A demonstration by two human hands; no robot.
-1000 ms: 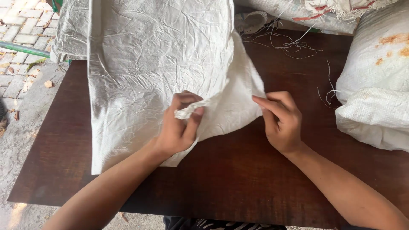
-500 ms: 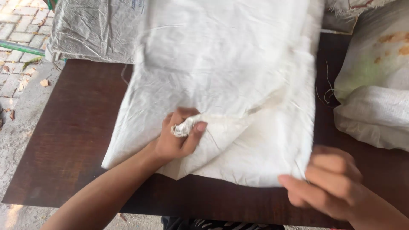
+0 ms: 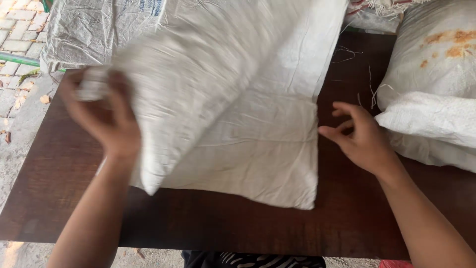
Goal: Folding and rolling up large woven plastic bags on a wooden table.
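Left hand (image 3: 106, 116) is raised and motion-blurred, fingers curled shut, forearm angling up from below. Right hand (image 3: 361, 136) lies low, fingers loosely spread and pointing left, forearm stretching back right.

Soft, even daylight, bright with no hard glare; only faint shadows sit under the white sack (image 3: 258, 144) on the dark desk (image 3: 223, 223). The left hand (image 3: 106, 116) and the sack fold it lifts are smeared by motion blur; the right hand (image 3: 362, 139) looks sharp
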